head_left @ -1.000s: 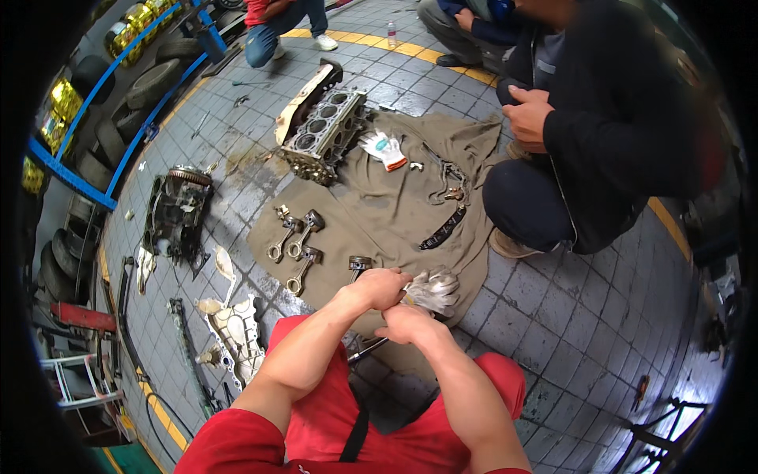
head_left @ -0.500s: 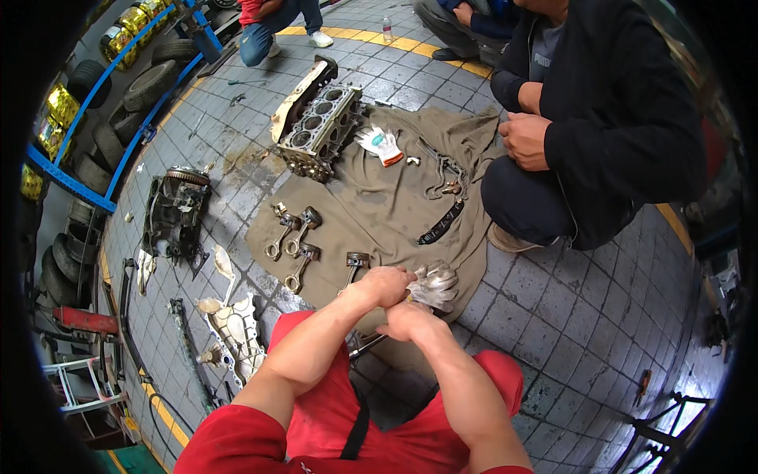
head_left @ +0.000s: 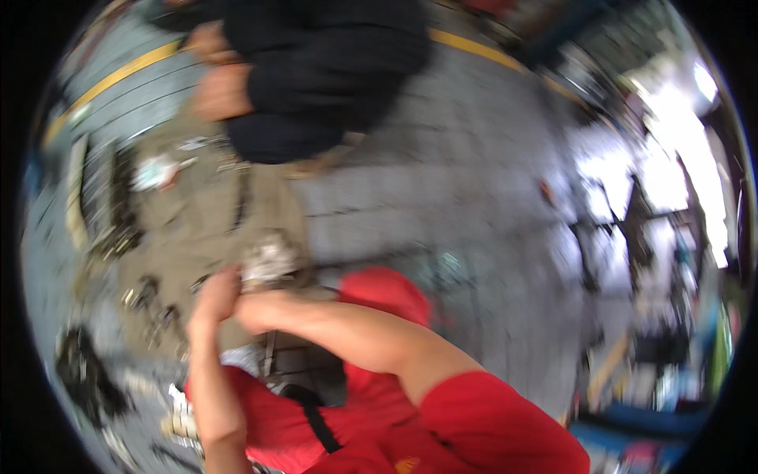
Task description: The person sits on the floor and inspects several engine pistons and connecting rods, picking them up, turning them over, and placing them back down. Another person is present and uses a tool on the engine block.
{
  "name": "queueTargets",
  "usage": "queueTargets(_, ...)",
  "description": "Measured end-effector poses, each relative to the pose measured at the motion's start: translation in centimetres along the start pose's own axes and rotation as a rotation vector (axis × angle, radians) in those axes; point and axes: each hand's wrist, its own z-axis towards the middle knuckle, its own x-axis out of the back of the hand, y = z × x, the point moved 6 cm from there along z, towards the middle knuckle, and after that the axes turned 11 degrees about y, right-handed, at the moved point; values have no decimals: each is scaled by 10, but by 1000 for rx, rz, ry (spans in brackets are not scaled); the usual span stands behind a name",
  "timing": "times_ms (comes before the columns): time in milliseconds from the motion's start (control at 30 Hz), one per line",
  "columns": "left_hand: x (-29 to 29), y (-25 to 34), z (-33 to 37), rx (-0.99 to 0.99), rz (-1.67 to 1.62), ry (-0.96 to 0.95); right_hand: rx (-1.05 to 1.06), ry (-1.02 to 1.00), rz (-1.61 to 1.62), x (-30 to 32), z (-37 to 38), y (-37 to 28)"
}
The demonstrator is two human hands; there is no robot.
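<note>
My left hand (head_left: 216,297) and my right hand (head_left: 257,310) are close together over the near edge of a brown cloth (head_left: 197,189). Motion smears both, and I cannot make out their fingers or anything in them. Just beyond my right hand lies a bunched pair of whitish work gloves (head_left: 270,257). Below it a thin metal rod (head_left: 271,353) shows between my knees; whether a hand touches it is unclear. Left of my left hand, several blurred pistons with connecting rods (head_left: 142,294) rest on the cloth.
An engine block (head_left: 106,193) stands at the far left, with a white glove (head_left: 155,172) beside it. A dark engine part (head_left: 88,375) sits at the lower left. A person in black (head_left: 324,71) crouches across the cloth. Dark stands (head_left: 632,229) are at the right.
The view has swung to the right, so the cloth and parts now appear farther left and blurred. My hands stay close together near the bunched gloves.
</note>
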Motion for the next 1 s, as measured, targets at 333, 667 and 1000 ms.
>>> queueTargets(333,17,29,-6,-44,16,24,111,-82,-311,-40,52,-5)
queueTargets(667,16,29,-5,-64,0,45,149,-93,-345,-18,29,-4)
queueTargets(1000,13,17,-2,-4,98,-19,99,6,-116,6,-3,-4)
